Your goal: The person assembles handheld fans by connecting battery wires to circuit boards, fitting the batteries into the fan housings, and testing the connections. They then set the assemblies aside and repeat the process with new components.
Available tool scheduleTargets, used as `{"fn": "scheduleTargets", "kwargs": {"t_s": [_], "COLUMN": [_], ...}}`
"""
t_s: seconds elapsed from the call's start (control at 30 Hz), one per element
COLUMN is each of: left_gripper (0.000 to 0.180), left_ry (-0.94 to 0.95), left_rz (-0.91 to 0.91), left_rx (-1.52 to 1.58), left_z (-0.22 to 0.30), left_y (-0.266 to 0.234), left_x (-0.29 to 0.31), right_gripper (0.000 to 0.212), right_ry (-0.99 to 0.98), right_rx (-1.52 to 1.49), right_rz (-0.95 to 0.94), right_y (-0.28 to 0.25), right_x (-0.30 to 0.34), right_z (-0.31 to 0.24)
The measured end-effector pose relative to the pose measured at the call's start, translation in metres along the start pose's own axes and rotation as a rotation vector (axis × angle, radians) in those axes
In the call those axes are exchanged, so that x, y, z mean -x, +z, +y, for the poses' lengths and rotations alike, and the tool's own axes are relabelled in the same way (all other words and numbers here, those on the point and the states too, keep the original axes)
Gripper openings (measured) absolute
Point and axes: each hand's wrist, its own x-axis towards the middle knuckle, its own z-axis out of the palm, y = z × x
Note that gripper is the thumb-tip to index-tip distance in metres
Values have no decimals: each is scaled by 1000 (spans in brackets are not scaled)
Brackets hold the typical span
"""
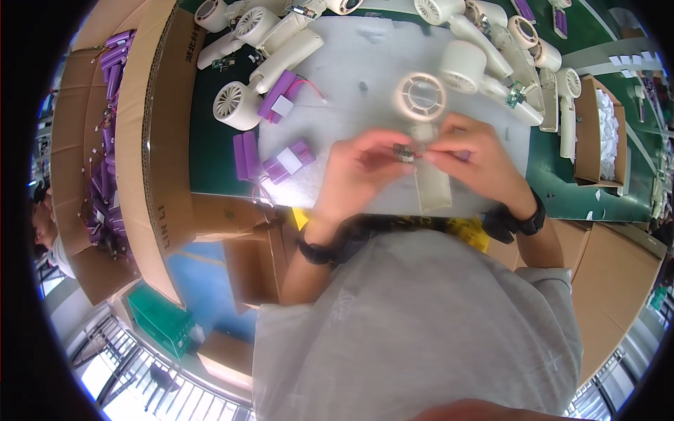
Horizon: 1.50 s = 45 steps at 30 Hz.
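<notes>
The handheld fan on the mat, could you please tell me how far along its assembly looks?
Done: closed cream fans lie piled at the far edge of the mat. In hand: the left hand and right hand pinch a small circuit board over an open fan shell. Left: purple battery packs on the mat and more batteries in the cardboard box are unfitted.

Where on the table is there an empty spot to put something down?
Bare grey mat lies between the purple battery packs and the round fan shell. The back edge is crowded with cream fan housings; both hands fill the front.
</notes>
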Motion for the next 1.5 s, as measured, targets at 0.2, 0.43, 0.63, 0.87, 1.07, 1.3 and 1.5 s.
{"fn": "scheduleTargets", "kwargs": {"t_s": [0.2,0.43,0.63,0.87,1.07,1.3,1.5], "left_gripper": [35,32,36,30,28,33,37], "left_ry": [108,143,92,183,227,198,294], "left_rz": [92,180,151,207,231,206,122], "left_rx": [-109,-131,-79,-117,-226,-248,-464], "left_z": [-3,-4,-3,-8,-5,-4,9], "left_y": [6,10,8,9,12,14,14], "left_x": [1,2,0,0,0,2,-3], "right_gripper": [11,11,11,11,10,16,31], "right_ry": [-1,-47,-61,-52,-71,-135,-83], "right_rx": [14,53,65,29,21,188,241], "right_rz": [27,63,69,61,65,46,184], "right_y": [1,3,3,3,3,5,15], "right_x": [2,2,2,1,1,4,2], "right_z": [0,1,3,3,3,5,-6]}}
